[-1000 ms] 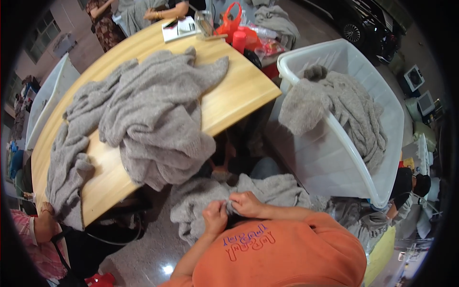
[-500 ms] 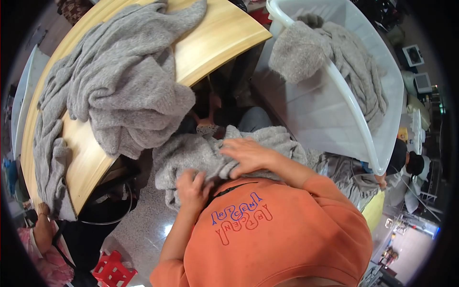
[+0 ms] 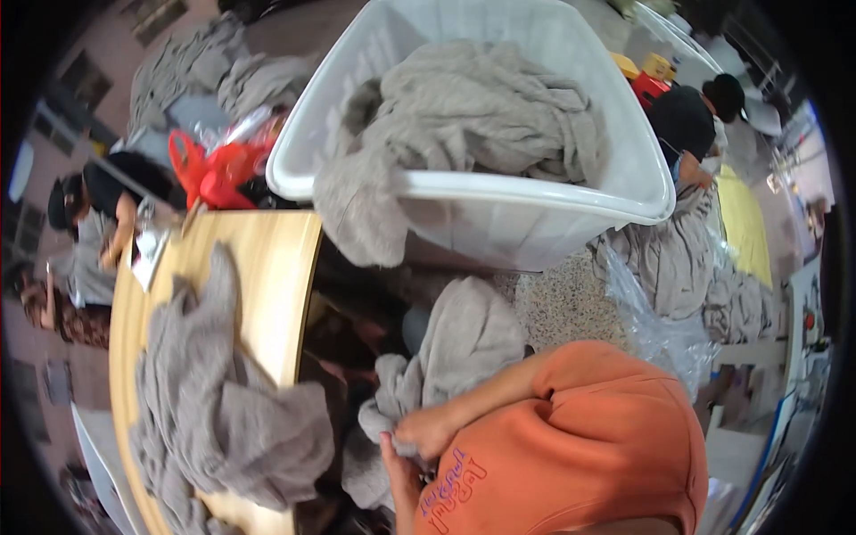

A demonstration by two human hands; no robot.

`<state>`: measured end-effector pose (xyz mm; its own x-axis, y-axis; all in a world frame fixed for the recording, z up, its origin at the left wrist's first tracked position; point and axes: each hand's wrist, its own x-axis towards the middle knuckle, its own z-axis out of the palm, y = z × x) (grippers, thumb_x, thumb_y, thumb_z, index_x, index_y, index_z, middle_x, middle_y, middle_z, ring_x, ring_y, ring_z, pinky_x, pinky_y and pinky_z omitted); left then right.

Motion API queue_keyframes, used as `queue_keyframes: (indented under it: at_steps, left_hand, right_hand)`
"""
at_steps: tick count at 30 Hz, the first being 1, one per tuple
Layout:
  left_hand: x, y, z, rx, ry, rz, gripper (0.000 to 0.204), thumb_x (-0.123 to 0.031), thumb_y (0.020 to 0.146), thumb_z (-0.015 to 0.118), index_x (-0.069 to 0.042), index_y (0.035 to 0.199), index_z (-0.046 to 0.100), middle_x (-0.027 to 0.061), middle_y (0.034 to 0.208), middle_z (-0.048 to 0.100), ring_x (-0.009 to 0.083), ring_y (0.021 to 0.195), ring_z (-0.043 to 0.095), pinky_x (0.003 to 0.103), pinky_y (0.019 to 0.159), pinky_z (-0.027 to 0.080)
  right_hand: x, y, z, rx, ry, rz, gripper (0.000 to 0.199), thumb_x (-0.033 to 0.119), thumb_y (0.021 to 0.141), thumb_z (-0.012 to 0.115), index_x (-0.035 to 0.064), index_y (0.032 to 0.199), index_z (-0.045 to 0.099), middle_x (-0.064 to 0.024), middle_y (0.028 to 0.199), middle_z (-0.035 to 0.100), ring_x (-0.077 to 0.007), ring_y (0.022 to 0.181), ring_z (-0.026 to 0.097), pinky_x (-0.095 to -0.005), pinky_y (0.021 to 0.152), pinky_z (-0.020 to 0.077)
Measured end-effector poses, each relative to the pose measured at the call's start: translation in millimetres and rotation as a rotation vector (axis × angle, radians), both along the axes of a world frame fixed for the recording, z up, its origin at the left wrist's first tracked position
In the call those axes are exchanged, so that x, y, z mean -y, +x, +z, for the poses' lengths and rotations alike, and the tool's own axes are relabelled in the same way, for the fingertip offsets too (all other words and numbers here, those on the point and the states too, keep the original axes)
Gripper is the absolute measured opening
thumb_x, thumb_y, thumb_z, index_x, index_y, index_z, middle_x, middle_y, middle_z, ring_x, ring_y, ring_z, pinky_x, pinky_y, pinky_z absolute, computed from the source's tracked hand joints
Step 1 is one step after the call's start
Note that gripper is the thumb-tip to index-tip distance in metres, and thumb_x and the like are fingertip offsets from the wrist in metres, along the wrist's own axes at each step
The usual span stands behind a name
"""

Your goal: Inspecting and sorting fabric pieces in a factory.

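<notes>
A grey knitted garment [image 3: 464,339] lies bunched across my lap, in front of my orange shirt. My right hand [image 3: 430,432] reaches in along my forearm and pinches a fold at the garment's lower edge. Just below it, my left hand [image 3: 399,471] grips the same fold, and the two hands touch. The garment's far end hangs down toward the speckled floor.
A large white plastic bin [image 3: 535,205] holds a heap of grey garments [image 3: 481,116], one draped over its rim. A round wooden table [image 3: 263,267] at left carries a grey pile [image 3: 223,410]. A red bag [image 3: 214,169], clear plastic sheeting [image 3: 646,312] and other seated people [image 3: 691,116] are nearby.
The view has swung right, so the bin now fills the top and the table sits at left. My hands have drawn together on one fold of the garment.
</notes>
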<state>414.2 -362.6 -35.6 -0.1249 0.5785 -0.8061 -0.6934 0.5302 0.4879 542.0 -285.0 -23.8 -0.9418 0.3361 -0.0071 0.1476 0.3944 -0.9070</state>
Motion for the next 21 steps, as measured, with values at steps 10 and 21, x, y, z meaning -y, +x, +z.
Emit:
queue_keyframes:
  at_steps: [10, 21]
  left_hand:
    - [-151.3, 21.3, 117.2, -0.616, 0.35, -0.072, 0.041, -0.005, 0.076, 0.045, 0.001, 0.116, 0.042, 0.0124, 0.114, 0.048, 0.0236, 0.102, 0.049, 0.038, 0.085, 0.042]
    - [-328.9, 343.9, 399.8, -1.653, 1.871, -0.274, 0.075, -0.013, 0.065, 0.071, -0.001, 0.127, 0.03, 0.0264, 0.129, 0.027, 0.0393, 0.121, 0.027, 0.04, 0.096, 0.03]
  right_hand:
    - [-33.0, 150.2, 68.6, -0.388, -0.524, -0.42, 0.023, 0.009, 0.077, 0.055, -0.0011, 0.097, 0.053, -0.0134, 0.097, 0.053, -0.0278, 0.088, 0.053, -0.0335, 0.077, 0.0422]
    - [-25.9, 204.7, 74.7, -0.31, -0.345, -0.3, 0.014, 0.014, 0.074, 0.058, 0.0018, 0.079, 0.054, -0.0089, 0.064, 0.055, -0.0197, 0.059, 0.055, -0.0319, 0.054, 0.0404]
